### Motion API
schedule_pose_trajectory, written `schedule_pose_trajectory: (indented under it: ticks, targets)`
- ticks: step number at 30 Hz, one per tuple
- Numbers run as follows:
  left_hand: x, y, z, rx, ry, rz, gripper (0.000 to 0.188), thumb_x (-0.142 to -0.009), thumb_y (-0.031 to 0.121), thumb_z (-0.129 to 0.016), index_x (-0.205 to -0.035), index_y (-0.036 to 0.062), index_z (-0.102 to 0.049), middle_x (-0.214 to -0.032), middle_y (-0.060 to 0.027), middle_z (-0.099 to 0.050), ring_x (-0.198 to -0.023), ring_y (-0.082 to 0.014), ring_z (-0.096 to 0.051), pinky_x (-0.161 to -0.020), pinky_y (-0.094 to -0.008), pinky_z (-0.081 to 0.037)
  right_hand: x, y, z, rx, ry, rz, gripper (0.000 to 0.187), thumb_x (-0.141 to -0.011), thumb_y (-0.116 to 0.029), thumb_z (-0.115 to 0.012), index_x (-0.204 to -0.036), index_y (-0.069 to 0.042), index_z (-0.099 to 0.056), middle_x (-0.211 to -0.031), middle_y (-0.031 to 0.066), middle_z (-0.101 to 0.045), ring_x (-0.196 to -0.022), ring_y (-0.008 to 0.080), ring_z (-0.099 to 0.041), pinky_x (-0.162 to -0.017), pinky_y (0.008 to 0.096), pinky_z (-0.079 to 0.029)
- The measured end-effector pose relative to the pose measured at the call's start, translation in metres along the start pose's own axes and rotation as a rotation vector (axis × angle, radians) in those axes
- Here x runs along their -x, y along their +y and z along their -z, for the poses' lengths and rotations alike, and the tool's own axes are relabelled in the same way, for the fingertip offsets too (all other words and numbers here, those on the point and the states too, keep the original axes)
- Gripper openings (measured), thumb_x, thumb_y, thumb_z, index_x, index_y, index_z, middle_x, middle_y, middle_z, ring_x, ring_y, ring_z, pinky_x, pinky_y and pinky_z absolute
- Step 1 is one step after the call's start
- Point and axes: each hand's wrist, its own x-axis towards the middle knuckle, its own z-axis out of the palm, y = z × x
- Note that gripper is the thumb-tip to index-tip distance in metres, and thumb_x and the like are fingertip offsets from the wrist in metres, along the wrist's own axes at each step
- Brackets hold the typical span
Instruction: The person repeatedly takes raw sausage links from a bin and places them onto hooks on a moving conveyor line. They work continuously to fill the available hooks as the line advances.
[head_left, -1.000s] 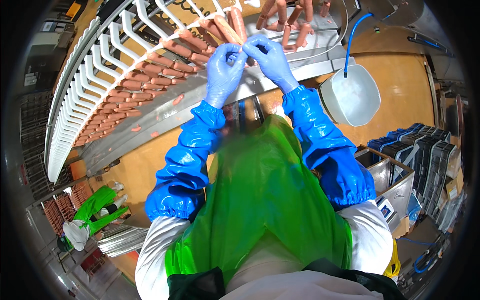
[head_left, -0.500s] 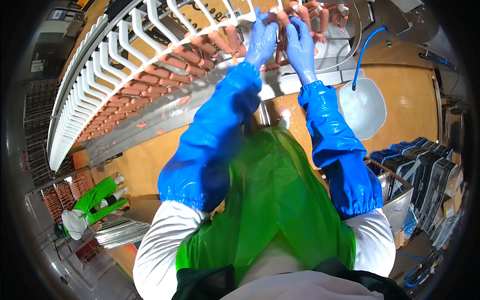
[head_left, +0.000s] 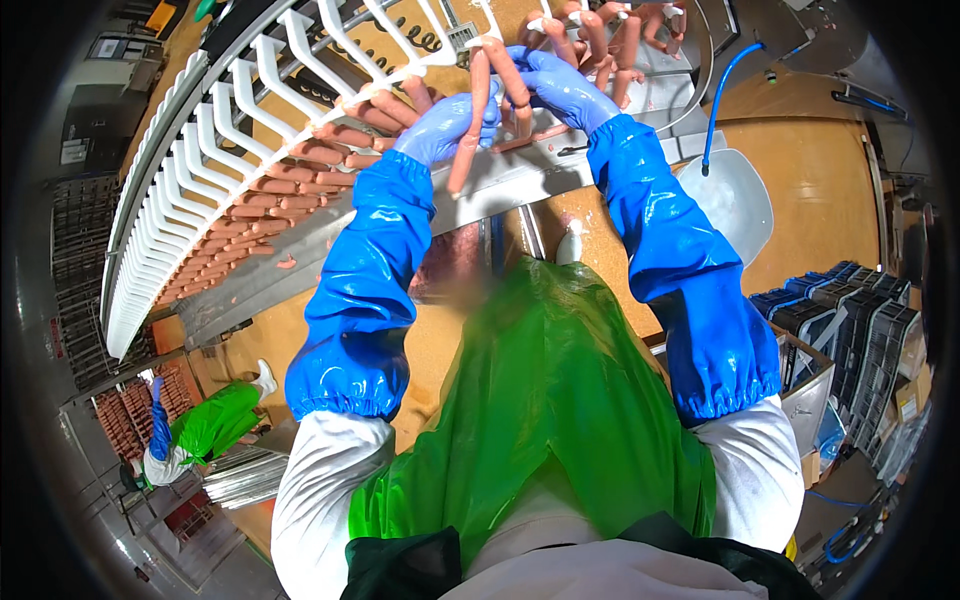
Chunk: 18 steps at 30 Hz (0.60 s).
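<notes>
A string of linked pinkish sausages (head_left: 467, 150) hangs from a white hook at the top centre. My left hand (head_left: 440, 130), in a blue glove, is closed around one hanging link, whose lower end shows below the fingers. My right hand (head_left: 568, 88), gloved likewise, is just to the right, its bent fingers closed at a neighbouring link (head_left: 510, 75); its fingertips are partly hidden. The curved rail of white hooks (head_left: 235, 110) sweeps down to the left, with many sausage links draped along it. More links (head_left: 627, 45) hang right of my right hand.
A metal ledge (head_left: 350, 215) with meat scraps runs beneath the hooks. At right are a white tub (head_left: 728, 205), a blue hose (head_left: 720, 110) and stacked dark crates (head_left: 850, 320). A co-worker in a green apron (head_left: 215, 422) stands at lower left, by racked sausages.
My left hand has moved left and down, and now grips a hanging link. My right hand has shifted left, with its fingers bending inward. At lower left, the co-worker has raised an arm.
</notes>
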Motion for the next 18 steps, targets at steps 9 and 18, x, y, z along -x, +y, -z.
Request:
schedule_pose_trajectory:
  ticks: [9,18]
  targets:
    - [0.033,-0.026,-0.067,-0.186,0.873,-0.760,0.035,-0.091,0.015,-0.055,-0.120,-0.0046,-0.051,-0.116,-0.0136,-0.056,-0.102,-0.0220,-0.055,-0.085,-0.0324,-0.046,-0.014,0.024,-0.034,0.514,0.083,0.204,0.039,-0.091,-0.028,-0.057,-0.121,-0.002,-0.053,-0.106,0.0133,-0.064,-0.101,0.0277,-0.061,-0.090,0.0380,-0.046]
    - [-0.052,0.000,-0.072,-0.067,0.461,-0.610,0.052,-0.091,0.026,-0.057,-0.132,-0.0039,-0.044,-0.120,-0.0148,-0.053,-0.110,-0.0229,-0.051,-0.095,-0.0349,-0.041,0.056,0.066,-0.018,0.424,0.398,0.346,0.033,-0.093,-0.028,-0.059,-0.112,-0.002,-0.055,-0.089,0.0157,-0.065,-0.085,0.0282,-0.065,-0.071,0.0391,-0.051]
